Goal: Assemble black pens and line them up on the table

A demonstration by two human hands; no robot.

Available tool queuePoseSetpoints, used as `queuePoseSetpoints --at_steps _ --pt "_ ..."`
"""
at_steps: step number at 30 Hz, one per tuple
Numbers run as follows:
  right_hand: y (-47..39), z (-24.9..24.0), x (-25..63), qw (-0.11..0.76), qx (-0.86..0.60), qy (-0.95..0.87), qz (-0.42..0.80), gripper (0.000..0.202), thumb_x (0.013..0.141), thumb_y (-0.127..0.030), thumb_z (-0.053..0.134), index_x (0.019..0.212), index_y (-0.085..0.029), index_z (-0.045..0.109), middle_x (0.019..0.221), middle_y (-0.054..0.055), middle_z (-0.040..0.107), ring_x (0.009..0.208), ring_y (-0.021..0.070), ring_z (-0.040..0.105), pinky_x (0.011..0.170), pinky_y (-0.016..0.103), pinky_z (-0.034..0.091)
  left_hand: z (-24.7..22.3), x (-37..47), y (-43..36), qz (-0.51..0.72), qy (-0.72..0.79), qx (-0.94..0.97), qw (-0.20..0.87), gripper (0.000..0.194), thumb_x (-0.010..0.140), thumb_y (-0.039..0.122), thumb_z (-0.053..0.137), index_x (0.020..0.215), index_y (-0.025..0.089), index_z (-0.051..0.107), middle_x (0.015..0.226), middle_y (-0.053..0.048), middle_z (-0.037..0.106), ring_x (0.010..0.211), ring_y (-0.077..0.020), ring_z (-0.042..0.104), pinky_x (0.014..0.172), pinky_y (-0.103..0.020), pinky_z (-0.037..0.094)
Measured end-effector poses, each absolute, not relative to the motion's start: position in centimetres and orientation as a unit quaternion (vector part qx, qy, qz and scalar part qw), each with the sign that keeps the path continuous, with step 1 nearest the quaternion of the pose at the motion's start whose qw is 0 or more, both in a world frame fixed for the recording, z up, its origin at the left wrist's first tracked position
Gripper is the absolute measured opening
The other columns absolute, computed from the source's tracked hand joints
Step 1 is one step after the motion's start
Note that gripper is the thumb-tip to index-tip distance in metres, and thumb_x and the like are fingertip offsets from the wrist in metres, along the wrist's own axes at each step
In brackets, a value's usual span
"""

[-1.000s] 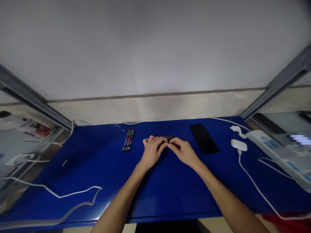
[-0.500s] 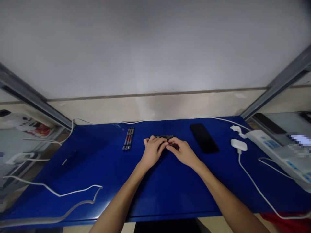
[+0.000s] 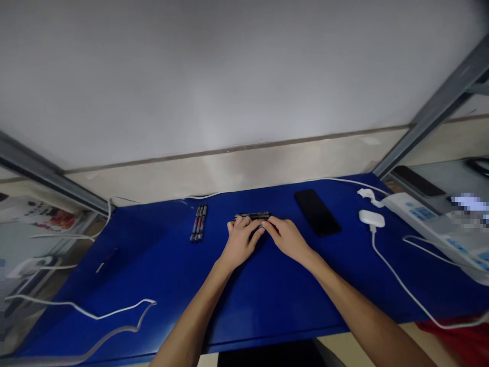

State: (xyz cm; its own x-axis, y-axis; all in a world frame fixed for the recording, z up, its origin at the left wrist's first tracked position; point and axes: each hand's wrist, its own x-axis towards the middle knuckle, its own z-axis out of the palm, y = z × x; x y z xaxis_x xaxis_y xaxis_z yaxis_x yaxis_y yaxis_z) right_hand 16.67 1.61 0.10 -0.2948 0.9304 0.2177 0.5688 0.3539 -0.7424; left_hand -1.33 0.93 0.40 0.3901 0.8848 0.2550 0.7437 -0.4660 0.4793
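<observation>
Dark pens (image 3: 252,214) lie crosswise at the middle of the blue desk (image 3: 267,285), just beyond my fingertips. My left hand (image 3: 243,238) rests over their near side with its fingers bent and pressed against them. On the right, my right hand (image 3: 286,235) has its fingers closed together at the pens' right end, its fingertips meeting those of my left hand. How much of a pen lies under the fingers is hidden. To the left, three more pens (image 3: 198,223) with dark and red parts lie side by side, pointing away from me.
A black phone (image 3: 317,212) lies right of my hands. Farther right are a white earbud case (image 3: 372,218) on a cable and a power strip (image 3: 428,224). A thin pen (image 3: 106,260) and a white cable (image 3: 95,317) lie at the left.
The view has tilted and shifted a little. More of the crosswise pens shows beyond my fingers. My hands stay together at them, with only slight finger movement.
</observation>
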Motion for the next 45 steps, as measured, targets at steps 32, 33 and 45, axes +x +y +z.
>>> queuePoseSetpoints --at_steps 32,33,45 --pt "2.2 0.1 16.7 0.443 -0.376 -0.581 0.569 0.026 0.092 -0.039 0.056 0.099 -0.017 0.068 0.070 0.000 0.061 0.064 0.0133 0.058 0.063 0.028 0.046 0.5 -1.7 2.0 0.541 0.436 0.525 0.491 0.032 0.096 0.050 0.046 0.101 0.018 0.053 0.109 -0.011 0.071 0.092 -0.0177 0.066 0.078 -0.028 0.047" --pt "2.3 0.3 16.8 0.458 -0.384 -0.564 0.570 0.025 0.091 -0.039 0.057 0.096 -0.017 0.068 0.066 -0.001 0.059 0.061 0.0125 0.055 0.060 0.028 0.044 0.5 -1.9 2.1 0.548 0.443 0.515 0.487 0.035 0.095 0.050 0.047 0.102 0.017 0.057 0.104 -0.010 0.071 0.087 -0.0166 0.065 0.073 -0.026 0.046" --pt "2.9 1.3 18.1 0.589 -0.322 -0.363 0.646 0.039 0.088 -0.054 0.059 0.089 -0.016 0.070 0.056 -0.004 0.041 0.053 0.0108 0.040 0.057 0.028 0.035 0.5 -1.2 1.5 0.367 0.459 0.578 0.567 0.051 0.086 0.059 0.056 0.068 0.013 0.066 0.057 -0.001 0.056 0.052 -0.0092 0.044 0.054 -0.022 0.030"
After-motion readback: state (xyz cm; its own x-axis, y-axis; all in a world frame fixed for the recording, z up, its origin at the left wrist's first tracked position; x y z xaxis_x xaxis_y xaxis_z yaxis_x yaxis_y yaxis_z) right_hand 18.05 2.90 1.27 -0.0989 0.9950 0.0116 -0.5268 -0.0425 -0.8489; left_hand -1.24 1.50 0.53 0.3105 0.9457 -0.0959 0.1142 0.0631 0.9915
